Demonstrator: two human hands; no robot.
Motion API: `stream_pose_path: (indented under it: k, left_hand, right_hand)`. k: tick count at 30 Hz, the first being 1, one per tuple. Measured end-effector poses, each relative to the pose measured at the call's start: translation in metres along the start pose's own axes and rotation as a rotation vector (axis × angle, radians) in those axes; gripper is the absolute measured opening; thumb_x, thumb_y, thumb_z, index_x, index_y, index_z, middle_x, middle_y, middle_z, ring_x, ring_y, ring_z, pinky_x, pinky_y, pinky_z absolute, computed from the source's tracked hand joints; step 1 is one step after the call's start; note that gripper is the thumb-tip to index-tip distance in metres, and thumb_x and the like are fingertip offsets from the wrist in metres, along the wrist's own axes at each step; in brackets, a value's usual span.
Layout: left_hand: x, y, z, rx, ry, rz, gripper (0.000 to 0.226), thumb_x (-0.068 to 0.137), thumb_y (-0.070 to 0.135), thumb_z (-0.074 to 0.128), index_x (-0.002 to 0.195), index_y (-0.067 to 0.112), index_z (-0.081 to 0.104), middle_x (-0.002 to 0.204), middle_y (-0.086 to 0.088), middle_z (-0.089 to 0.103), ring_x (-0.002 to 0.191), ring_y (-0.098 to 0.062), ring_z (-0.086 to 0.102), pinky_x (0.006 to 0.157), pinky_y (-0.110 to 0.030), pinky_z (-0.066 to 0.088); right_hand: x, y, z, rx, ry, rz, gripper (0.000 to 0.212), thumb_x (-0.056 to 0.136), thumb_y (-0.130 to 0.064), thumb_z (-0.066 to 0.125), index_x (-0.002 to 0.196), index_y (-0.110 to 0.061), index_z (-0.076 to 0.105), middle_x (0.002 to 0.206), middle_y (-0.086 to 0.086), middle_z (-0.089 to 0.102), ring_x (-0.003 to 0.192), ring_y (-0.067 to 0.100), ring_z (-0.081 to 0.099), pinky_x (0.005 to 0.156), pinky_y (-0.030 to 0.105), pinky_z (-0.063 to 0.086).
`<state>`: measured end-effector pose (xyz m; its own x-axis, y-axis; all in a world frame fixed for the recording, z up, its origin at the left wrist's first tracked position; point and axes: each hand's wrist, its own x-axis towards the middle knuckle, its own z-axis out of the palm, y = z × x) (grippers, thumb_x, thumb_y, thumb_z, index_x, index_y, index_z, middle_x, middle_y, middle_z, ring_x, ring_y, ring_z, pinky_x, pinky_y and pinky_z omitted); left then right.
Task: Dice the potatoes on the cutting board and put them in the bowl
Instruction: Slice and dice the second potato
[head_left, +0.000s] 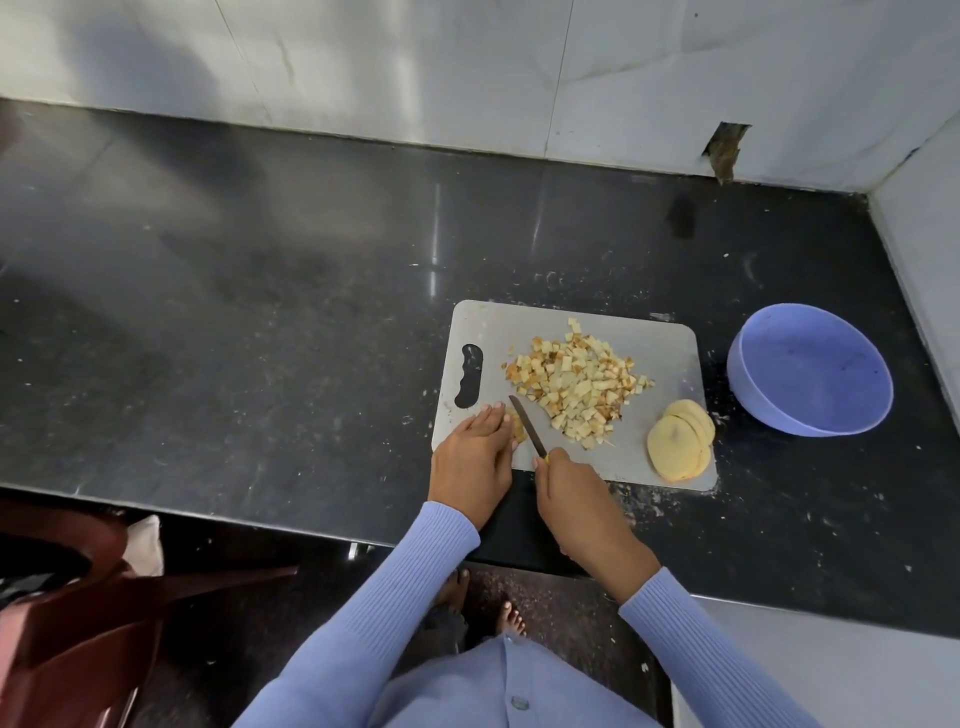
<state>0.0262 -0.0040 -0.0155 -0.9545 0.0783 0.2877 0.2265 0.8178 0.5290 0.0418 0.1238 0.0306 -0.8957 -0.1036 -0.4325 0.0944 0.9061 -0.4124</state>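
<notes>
A grey cutting board (660, 353) lies on the black counter. A heap of diced potato (579, 382) covers its middle. Several potato slices (678, 439) lean together at its near right corner. My right hand (571, 499) grips a small knife (527, 426), whose blade points up and left over the board's near left part. My left hand (475, 457) rests flat at the board's near left corner, its fingers pressing a small potato piece (518, 428) beside the blade. The blue bowl (810, 371) stands to the right of the board, with nothing visible inside.
The black counter (260, 322) stretches to the left, speckled with crumbs. White walls close the back and the right side. A brown plastic chair (67, 613) stands at the lower left, below the counter's front edge.
</notes>
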Motion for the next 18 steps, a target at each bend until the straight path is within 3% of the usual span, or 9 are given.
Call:
stream_pose_path:
  k: [9, 15, 18]
  left_hand:
    - [0.0, 0.005, 0.006, 0.015, 0.064, -0.007, 0.027, 0.064, -0.002, 0.081, 0.09, 0.003, 0.076, 0.1, -0.011, 0.072, 0.087, -0.025, 0.071, 0.072, -0.033, 0.056]
    - [-0.001, 0.005, 0.006, -0.008, 0.066, -0.024, 0.023, 0.066, -0.001, 0.081, 0.088, 0.005, 0.076, 0.101, -0.01, 0.072, 0.088, -0.025, 0.071, 0.072, -0.035, 0.057]
    - [-0.002, 0.003, 0.003, -0.055, 0.051, -0.046, 0.023, 0.07, 0.002, 0.079, 0.092, 0.007, 0.076, 0.104, -0.009, 0.071, 0.093, -0.024, 0.07, 0.075, -0.035, 0.057]
  right_hand:
    - [-0.01, -0.001, 0.006, -0.052, -0.014, 0.038, 0.03, 0.105, -0.032, 0.025, 0.103, -0.008, 0.043, 0.096, 0.013, 0.062, 0.087, 0.032, 0.06, 0.061, 0.031, 0.033]
    - [-0.039, 0.013, 0.006, -0.131, -0.068, 0.083, 0.023, 0.105, -0.032, 0.022, 0.093, -0.015, 0.032, 0.098, 0.01, 0.062, 0.092, 0.03, 0.061, 0.065, 0.031, 0.034]
    - [-0.035, 0.015, 0.004, -0.112, -0.052, 0.08, 0.027, 0.104, -0.034, 0.022, 0.096, -0.013, 0.038, 0.096, 0.011, 0.063, 0.092, 0.032, 0.06, 0.066, 0.033, 0.035]
